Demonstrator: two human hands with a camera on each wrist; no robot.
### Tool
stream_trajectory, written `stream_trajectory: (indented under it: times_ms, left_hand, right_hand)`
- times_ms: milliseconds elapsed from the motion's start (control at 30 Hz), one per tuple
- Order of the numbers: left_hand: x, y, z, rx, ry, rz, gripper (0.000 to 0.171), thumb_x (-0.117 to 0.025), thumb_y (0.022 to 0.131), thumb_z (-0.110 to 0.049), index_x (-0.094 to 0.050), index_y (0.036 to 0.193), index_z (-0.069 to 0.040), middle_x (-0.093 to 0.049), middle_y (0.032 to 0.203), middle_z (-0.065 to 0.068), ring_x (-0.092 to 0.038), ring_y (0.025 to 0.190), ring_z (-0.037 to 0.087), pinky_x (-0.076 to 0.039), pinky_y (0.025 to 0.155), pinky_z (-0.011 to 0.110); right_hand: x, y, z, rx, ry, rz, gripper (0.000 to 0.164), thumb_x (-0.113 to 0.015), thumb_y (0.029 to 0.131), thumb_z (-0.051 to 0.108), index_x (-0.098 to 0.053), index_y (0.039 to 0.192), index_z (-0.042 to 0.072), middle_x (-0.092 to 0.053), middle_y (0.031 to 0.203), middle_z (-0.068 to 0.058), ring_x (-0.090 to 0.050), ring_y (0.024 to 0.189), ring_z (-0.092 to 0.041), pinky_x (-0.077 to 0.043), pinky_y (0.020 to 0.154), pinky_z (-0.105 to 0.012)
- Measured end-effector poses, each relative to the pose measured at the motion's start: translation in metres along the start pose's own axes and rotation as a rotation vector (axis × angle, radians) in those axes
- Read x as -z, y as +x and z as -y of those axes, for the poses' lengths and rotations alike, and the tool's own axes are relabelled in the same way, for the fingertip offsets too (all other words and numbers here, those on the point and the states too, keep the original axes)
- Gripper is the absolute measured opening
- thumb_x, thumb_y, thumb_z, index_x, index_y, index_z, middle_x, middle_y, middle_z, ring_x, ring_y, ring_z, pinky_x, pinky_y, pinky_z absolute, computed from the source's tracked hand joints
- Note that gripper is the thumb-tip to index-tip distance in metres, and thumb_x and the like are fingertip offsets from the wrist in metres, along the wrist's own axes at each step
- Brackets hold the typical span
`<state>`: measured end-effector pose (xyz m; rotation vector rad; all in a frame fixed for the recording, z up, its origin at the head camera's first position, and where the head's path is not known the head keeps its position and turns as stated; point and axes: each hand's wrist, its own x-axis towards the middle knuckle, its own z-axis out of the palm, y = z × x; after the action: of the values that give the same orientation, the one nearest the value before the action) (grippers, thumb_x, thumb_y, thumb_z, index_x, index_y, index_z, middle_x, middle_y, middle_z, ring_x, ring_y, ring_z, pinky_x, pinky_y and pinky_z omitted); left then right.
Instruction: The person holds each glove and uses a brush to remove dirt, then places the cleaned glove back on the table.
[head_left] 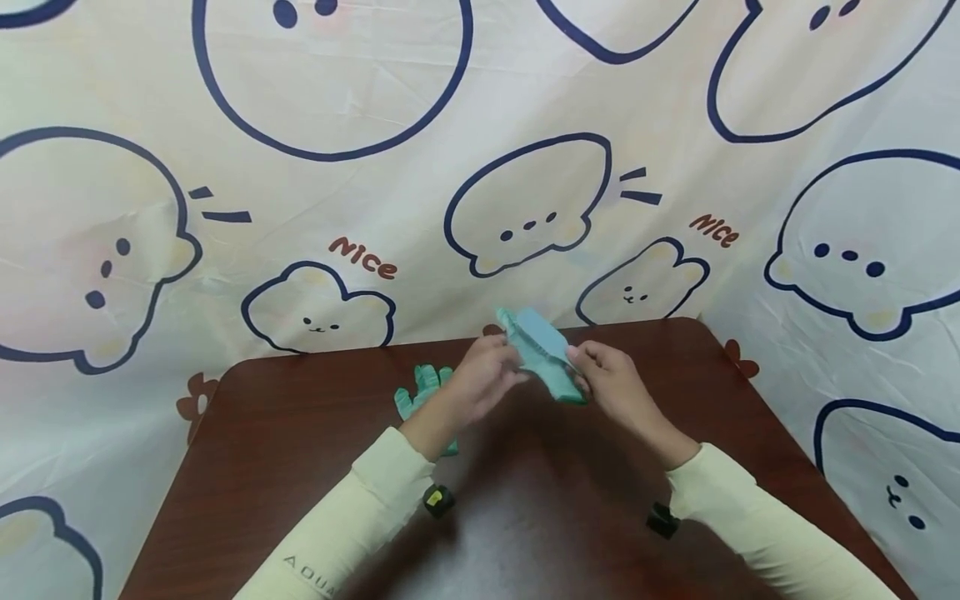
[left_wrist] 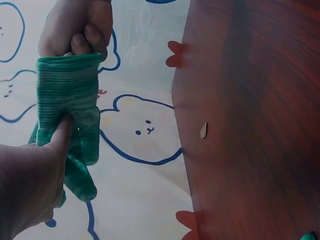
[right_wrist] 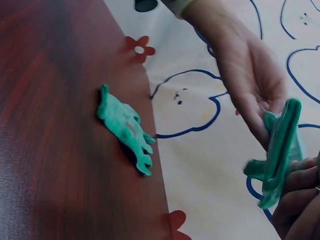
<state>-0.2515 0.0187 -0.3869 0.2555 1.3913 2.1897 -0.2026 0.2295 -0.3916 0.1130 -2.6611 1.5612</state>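
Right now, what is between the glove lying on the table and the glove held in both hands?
Only the left hand lies between the held glove and the flat glove; the head view shows it.

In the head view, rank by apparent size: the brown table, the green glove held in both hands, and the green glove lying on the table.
1. Dark brown wooden table, by far the largest.
2. Green knit glove held in both hands.
3. Green knit glove lying on the table; it looks smaller, but the left arm covers part of it, so ranks 2 and 3 are unsure.

Dark reddish-brown wooden table (head_left: 300,433), glossy top, rounded corners. Lying on it: one flat green knitted glove (right_wrist: 125,127) (near the far edge, fingers spread); one small pale scrap (left_wrist: 203,130), material unclear.
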Motion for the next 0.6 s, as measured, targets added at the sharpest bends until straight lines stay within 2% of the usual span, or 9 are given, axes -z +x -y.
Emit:
stream_trajectory:
  times_ms: [100, 133, 233, 300, 333, 367, 533, 567, 600]
  left_hand:
    - [-0.001, 0.000, -0.001, 0.008, -0.008, -0.009, 0.042, -0.038, 0.093, 0.011, -0.041, 0.134, 0.006, -0.040, 0.142, 0.009, -0.037, 0.136, 0.025, -0.030, 0.123, 0.056]
    - [-0.001, 0.000, 0.000, 0.008, -0.015, -0.007, 0.053, -0.038, 0.093, 0.012, -0.037, 0.145, 0.006, -0.035, 0.152, 0.009, -0.035, 0.139, 0.025, -0.030, 0.123, 0.057]
    - [0.000, 0.001, 0.001, 0.017, -0.039, 0.004, 0.068, -0.036, 0.093, 0.013, -0.023, 0.159, 0.004, -0.021, 0.168, 0.012, -0.028, 0.150, 0.027, -0.029, 0.122, 0.058]
    - [0.001, 0.001, 0.003, 0.016, -0.048, 0.006, 0.071, -0.036, 0.093, 0.013, -0.017, 0.161, 0.003, -0.012, 0.171, 0.012, -0.024, 0.153, 0.029, -0.029, 0.122, 0.058]
    - [0.002, 0.002, 0.004, 0.014, -0.051, 0.005, 0.065, -0.035, 0.093, 0.013, -0.024, 0.157, 0.007, -0.011, 0.172, 0.012, -0.021, 0.155, 0.029, -0.029, 0.122, 0.059]
    - [0.002, 0.001, 0.005, 0.013, -0.060, -0.002, 0.065, -0.036, 0.093, 0.013, -0.023, 0.157, 0.006, -0.008, 0.172, 0.012, -0.019, 0.155, 0.029, -0.027, 0.123, 0.059]
    - [0.002, -0.002, 0.002, -0.002, -0.096, -0.056, 0.077, -0.039, 0.091, 0.012, -0.005, 0.160, 0.003, 0.013, 0.171, 0.011, -0.006, 0.154, 0.027, -0.015, 0.126, 0.061]
    - [0.002, -0.002, 0.001, -0.002, -0.102, -0.063, 0.086, -0.039, 0.091, 0.011, 0.008, 0.162, -0.002, 0.016, 0.171, 0.011, -0.006, 0.153, 0.026, -0.014, 0.127, 0.060]
    - [0.003, -0.003, 0.001, -0.002, -0.104, -0.065, 0.087, -0.039, 0.092, 0.011, 0.010, 0.161, -0.002, 0.015, 0.171, 0.012, -0.006, 0.153, 0.027, -0.014, 0.127, 0.060]
  right_hand:
    - [0.003, 0.002, -0.002, 0.008, -0.014, -0.033, 0.050, -0.048, 0.105, 0.052, -0.054, 0.087, 0.005, -0.046, 0.070, -0.006, -0.041, 0.060, -0.020, -0.040, 0.057, -0.031]
    - [0.005, 0.004, -0.003, 0.005, -0.014, -0.043, 0.051, -0.048, 0.105, 0.052, -0.055, 0.086, 0.006, -0.047, 0.070, -0.006, -0.041, 0.060, -0.020, -0.040, 0.058, -0.031]
    - [0.007, 0.007, -0.006, -0.011, -0.019, -0.060, 0.052, -0.048, 0.105, 0.052, -0.055, 0.087, 0.004, -0.047, 0.069, -0.005, -0.041, 0.060, -0.020, -0.040, 0.058, -0.032]
    - [0.009, 0.008, -0.010, -0.026, -0.019, -0.073, 0.053, -0.048, 0.105, 0.051, -0.055, 0.088, 0.002, -0.048, 0.069, -0.006, -0.040, 0.060, -0.019, -0.039, 0.057, -0.032]
    - [0.010, 0.009, -0.012, -0.030, -0.028, -0.083, 0.053, -0.048, 0.106, 0.051, -0.055, 0.088, 0.001, -0.049, 0.069, -0.006, -0.041, 0.060, -0.018, -0.039, 0.057, -0.032]
    - [0.011, 0.010, -0.014, -0.032, -0.036, -0.093, 0.053, -0.047, 0.106, 0.050, -0.056, 0.089, 0.001, -0.050, 0.070, -0.006, -0.042, 0.060, -0.018, -0.039, 0.057, -0.031]
    - [0.021, 0.017, -0.029, -0.049, -0.019, -0.127, 0.049, -0.045, 0.108, 0.046, -0.060, 0.095, 0.001, -0.054, 0.076, -0.011, -0.048, 0.064, -0.015, -0.042, 0.058, -0.029]
    - [0.022, 0.017, -0.030, -0.055, 0.001, -0.125, 0.049, -0.045, 0.108, 0.046, -0.060, 0.096, 0.001, -0.054, 0.077, -0.012, -0.048, 0.065, -0.015, -0.042, 0.057, -0.028]
    - [0.023, 0.017, -0.031, -0.056, 0.026, -0.121, 0.049, -0.045, 0.108, 0.046, -0.060, 0.097, 0.001, -0.053, 0.077, -0.012, -0.048, 0.064, -0.014, -0.041, 0.056, -0.028]
